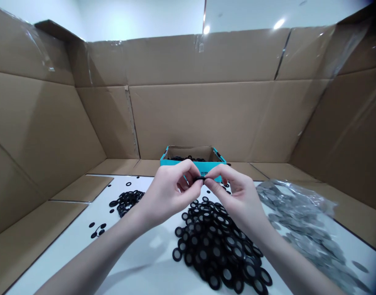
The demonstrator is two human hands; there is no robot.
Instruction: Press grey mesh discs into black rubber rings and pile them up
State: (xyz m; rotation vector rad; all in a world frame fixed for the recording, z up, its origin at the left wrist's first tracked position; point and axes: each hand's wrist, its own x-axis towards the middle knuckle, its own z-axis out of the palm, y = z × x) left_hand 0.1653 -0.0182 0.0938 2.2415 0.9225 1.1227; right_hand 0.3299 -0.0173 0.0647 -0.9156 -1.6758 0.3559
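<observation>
Fingers (220,174) of left hand (165,196) and right hand (238,198) pinched together, clamped on a small black ring (200,178). Below, at 6 o'clock, a heap of black rings (212,246); at 12, a teal box (172,162); at 8, a smaller ring cluster (126,201); at 4, grey discs in a clear plastic bag (298,217). All on a white counter (71,250), before cardboard panels (206,119).

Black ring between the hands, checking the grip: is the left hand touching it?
Touching: the head view shows the left hand pinching the black ring at its fingertips.
</observation>
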